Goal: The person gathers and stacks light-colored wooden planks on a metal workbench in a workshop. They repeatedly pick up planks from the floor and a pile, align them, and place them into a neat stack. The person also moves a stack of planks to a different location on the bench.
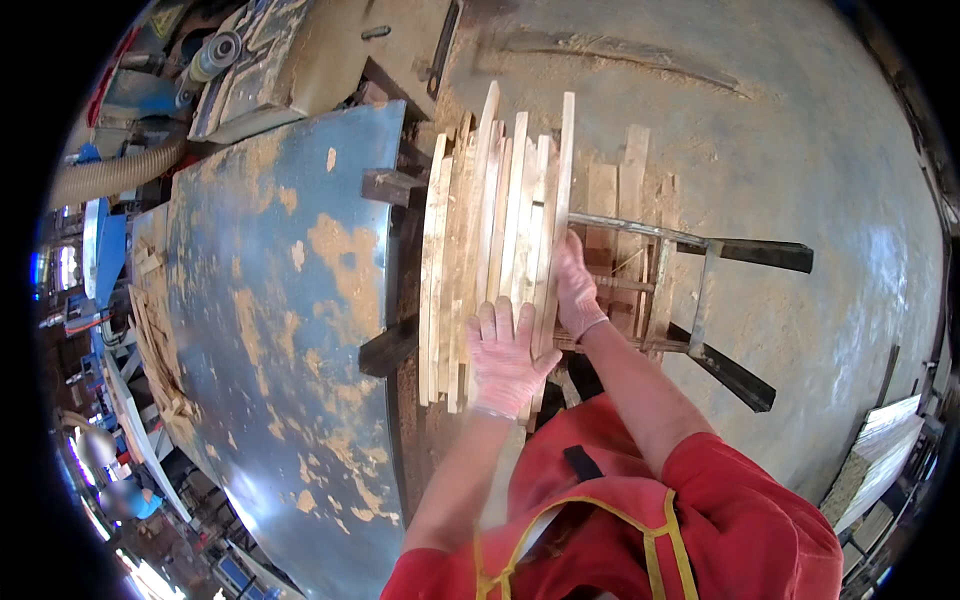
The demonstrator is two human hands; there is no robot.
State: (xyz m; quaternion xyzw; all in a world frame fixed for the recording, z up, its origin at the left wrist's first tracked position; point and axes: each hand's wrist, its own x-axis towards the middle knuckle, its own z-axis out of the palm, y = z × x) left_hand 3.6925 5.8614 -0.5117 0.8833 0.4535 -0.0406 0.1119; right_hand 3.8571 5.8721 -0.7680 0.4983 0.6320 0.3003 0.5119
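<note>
A stack of long pale wooden strips (495,215) stands in the middle, its pieces side by side with uneven ends. My left hand (505,360), in a thin pinkish-white glove, lies on the near part of the strips with fingers spread. Against the stack's right side rests my gloved right hand (577,288), its fingers stretched along the outermost strip. Part of that hand's inner side is hidden. Underneath and to the right is a metal frame stand (640,228), with more wooden pieces (630,175) lower down inside and beyond it.
Left of the stack is a blue-grey metal machine table (290,330) strewn with sawdust. Dark brackets (390,187) jut from its edge toward the strips. A ribbed hose (120,180) runs at the upper left. The stand's black legs (765,255) reach out over the dusty floor (820,330).
</note>
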